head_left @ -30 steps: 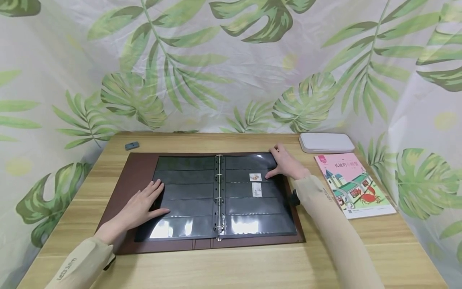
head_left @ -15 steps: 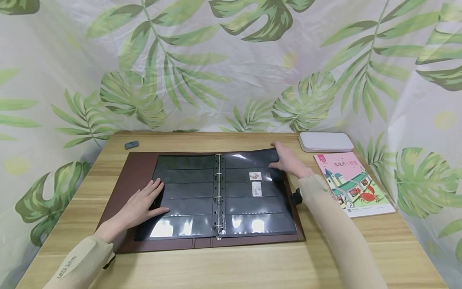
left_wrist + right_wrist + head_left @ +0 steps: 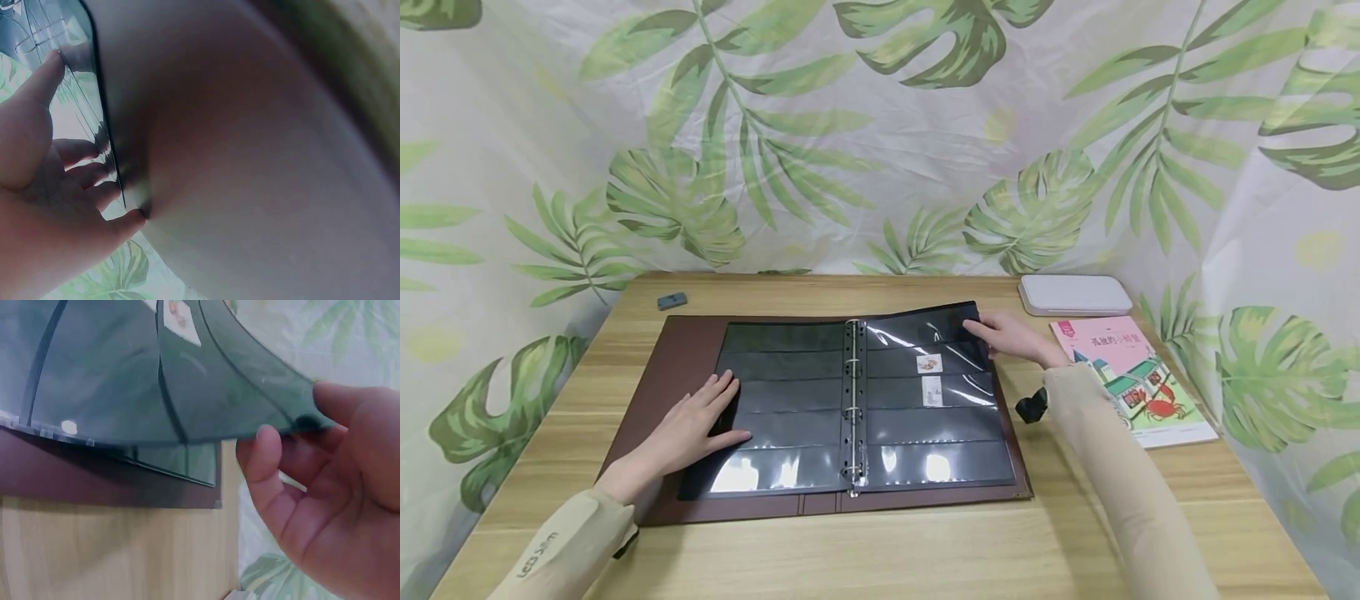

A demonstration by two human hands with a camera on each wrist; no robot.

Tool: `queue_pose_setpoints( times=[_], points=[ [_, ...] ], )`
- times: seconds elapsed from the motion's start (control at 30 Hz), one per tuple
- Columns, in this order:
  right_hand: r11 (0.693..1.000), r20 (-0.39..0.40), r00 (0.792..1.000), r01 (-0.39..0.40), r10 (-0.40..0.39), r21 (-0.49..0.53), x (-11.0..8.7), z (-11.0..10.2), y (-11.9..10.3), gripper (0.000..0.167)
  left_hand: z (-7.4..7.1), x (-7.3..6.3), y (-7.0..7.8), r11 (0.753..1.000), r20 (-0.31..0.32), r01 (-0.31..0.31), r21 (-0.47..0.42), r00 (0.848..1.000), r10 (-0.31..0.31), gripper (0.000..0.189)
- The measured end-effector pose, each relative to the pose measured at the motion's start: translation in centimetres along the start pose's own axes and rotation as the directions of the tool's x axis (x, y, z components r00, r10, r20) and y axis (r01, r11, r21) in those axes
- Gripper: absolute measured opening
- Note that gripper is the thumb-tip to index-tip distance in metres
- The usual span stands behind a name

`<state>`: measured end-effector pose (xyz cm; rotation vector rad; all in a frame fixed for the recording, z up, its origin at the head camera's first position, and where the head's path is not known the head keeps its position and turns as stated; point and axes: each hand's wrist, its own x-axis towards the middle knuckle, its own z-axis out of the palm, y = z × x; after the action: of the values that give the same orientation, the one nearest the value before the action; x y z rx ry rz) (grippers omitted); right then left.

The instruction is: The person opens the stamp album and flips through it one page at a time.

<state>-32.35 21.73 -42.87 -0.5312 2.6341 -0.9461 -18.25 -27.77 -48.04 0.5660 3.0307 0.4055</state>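
A brown ring-binder stamp album (image 3: 658,400) lies spread on the table, black pocket pages on both sides of its metal rings (image 3: 853,412). My left hand (image 3: 688,429) rests with straight, spread fingers on the left page (image 3: 790,425). At the upper right corner of the right-hand album page (image 3: 925,425), my right hand (image 3: 1011,336) pinches the edge between thumb and fingers. In the right wrist view that page (image 3: 112,381) bends upward, with another page (image 3: 200,465) below it. Two small stamps, one upper (image 3: 929,363) and one lower (image 3: 932,392), sit in the right page's pockets.
A picture book (image 3: 1142,383) with a crab on its cover lies at the right, partly behind my right sleeve. Behind it is a white case (image 3: 1075,295). A small dark blue-grey object (image 3: 672,301) lies at the back left. Leaf-patterned cloth (image 3: 917,167) hangs behind the table.
My right hand has moved from over the page's upper right corner to its outer edge and now pinches it. The page's corner has risen. My left hand has stayed in place.
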Motion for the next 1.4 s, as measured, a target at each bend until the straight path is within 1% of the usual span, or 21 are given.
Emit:
queue_pose_setpoints(
  times=[0.07, 0.1, 0.17, 0.23, 0.27, 0.33, 0.4, 0.5, 0.57, 0.63, 0.7, 0.77, 0.87, 0.9, 0.97, 1.03, 1.1, 1.2, 1.27, 1.33, 1.4],
  points=[
    [1.0, 0.03, 1.0, -0.001, 0.001, 0.018, -0.4, -0.3, -0.2, 0.041, 0.1, 0.0, 0.0, 1.0, 0.0, 0.0, -0.001, 1.0, 0.0, 0.086],
    [0.999, 0.041, 0.999, 0.004, -0.006, 0.045, -0.5, -0.5, -0.2, 0.042, 0.1, 0.0, 0.0, 1.0, 0.001, 0.0, -0.003, 1.0, 0.0, 0.086],
    [0.99, 0.067, 0.998, 0.0, -0.01, 0.139, -0.8, -0.7, -0.3, 0.047, 0.1, -0.1, 0.0, 1.0, 0.0, 0.0, -0.006, 1.0, 0.0, 0.086],
    [0.967, 0.093, 0.995, 0.007, -0.032, 0.256, -1.0, -0.9, -0.3, 0.053, 0.0, -0.1, 0.0, 1.0, 0.001, 0.0, -0.01, 1.0, 0.0, 0.086],
    [0.949, 0.099, 0.994, 0.012, -0.046, 0.316, -1.1, -0.9, -0.4, 0.055, 0.0, -0.1, 0.0, 1.0, 0.002, 0.0, -0.013, 1.0, 0.0, 0.086],
    [0.915, 0.095, 0.992, 0.039, -0.084, 0.401, -1.4, -0.8, -0.5, 0.054, -0.1, 0.0, 0.0, 1.0, 0.004, -0.001, -0.014, 1.0, 0.002, 0.086],
    [0.896, 0.07, 0.987, 0.099, -0.143, 0.432, -1.8, -0.5, -0.8, 0.051, -0.1, 0.0, 0.0, 1.0, 0.005, -0.002, -0.015, 1.0, 0.002, 0.086],
    [0.858, 0.039, 0.966, 0.207, -0.255, 0.471, -2.2, 0.3, -1.7, 0.05, -0.2, 0.0, -0.1, 1.0, 0.006, -0.001, -0.015, 1.0, 0.002, 0.086],
    [0.833, 0.023, 0.948, 0.267, -0.317, 0.484, -2.4, 1.0, -2.6, 0.054, -0.2, 0.0, -0.1, 1.0, 0.006, 0.0, -0.018, 1.0, 0.0, 0.086],
    [0.815, 0.013, 0.936, 0.299, -0.351, 0.497, -2.5, 1.9, -3.6, 0.06, -0.2, -0.1, 0.0, 1.0, 0.007, -0.001, -0.018, 1.0, 0.001, 0.086],
    [0.833, -0.004, 0.936, 0.315, -0.352, 0.455, -2.7, 2.7, -4.6, 0.067, -0.2, -0.1, 0.0, 1.0, 0.007, 0.0, -0.02, 1.0, 0.0, 0.086],
    [0.842, -0.013, 0.933, 0.33, -0.36, 0.426, -2.7, 3.6, -5.6, 0.075, -0.2, -0.1, 0.1, 1.0, 0.006, 0.0, -0.018, 1.0, 0.0, 0.086],
    [0.842, -0.011, 0.923, 0.356, -0.385, 0.404, -2.4, 4.7, -7.0, 0.081, -0.2, -0.1, 0.0, 1.0, -0.001, -0.003, -0.013, 1.0, 0.003, 0.086],
    [0.835, -0.008, 0.917, 0.365, -0.398, 0.412, -2.2, 5.1, -7.5, 0.08, -0.2, -0.1, 0.0, 1.0, -0.005, -0.005, -0.01, 1.0, 0.005, 0.085],
    [0.821, -0.003, 0.904, 0.39, -0.428, 0.418, -1.7, 5.8, -8.3, 0.077, -0.3, -0.2, -0.1, 1.0, -0.012, -0.009, -0.007, 1.0, 0.008, 0.085],
    [0.816, -0.007, 0.891, 0.42, -0.455, 0.398, -1.1, 6.4, -9.1, 0.075, -0.3, -0.3, -0.3, 1.0, -0.021, -0.02, -0.005, 1.0, 0.02, 0.084],
    [0.804, -0.021, 0.87, 0.464, -0.493, 0.371, -0.5, 6.9, -10.0, 0.077, -0.3, -0.2, -0.4, 0.999, -0.031, -0.035, -0.006, 0.999, 0.035, 0.083],
    [0.793, -0.04, 0.835, 0.536, -0.549, 0.289, 0.4, 7.8, -11.1, 0.081, -0.4, -0.1, -0.7, 0.998, -0.035, -0.056, -0.027, 0.998, 0.055, 0.082],
    [0.789, -0.036, 0.817, 0.566, -0.575, 0.239, 0.8, 8.4, -11.7, 0.083, -0.6, 0.0, -0.9, 0.997, -0.019, -0.055, -0.061, 0.998, 0.054, 0.081],
    [0.792, -0.017, 0.81, 0.577, -0.587, 0.2, 1.1, 9.0, -12.1, 0.083, -0.8, 0.0, -1.0, 0.992, 0.01, -0.042, -0.116, 0.999, 0.043, 0.08],
    [0.79, 0.003, 0.803, 0.585, -0.596, 0.185, 1.3, 9.6, -12.6, 0.082, -1.2, 0.1, -1.2, 0.983, 0.046, -0.016, -0.181, 0.999, 0.025, 0.08]
  ],
)
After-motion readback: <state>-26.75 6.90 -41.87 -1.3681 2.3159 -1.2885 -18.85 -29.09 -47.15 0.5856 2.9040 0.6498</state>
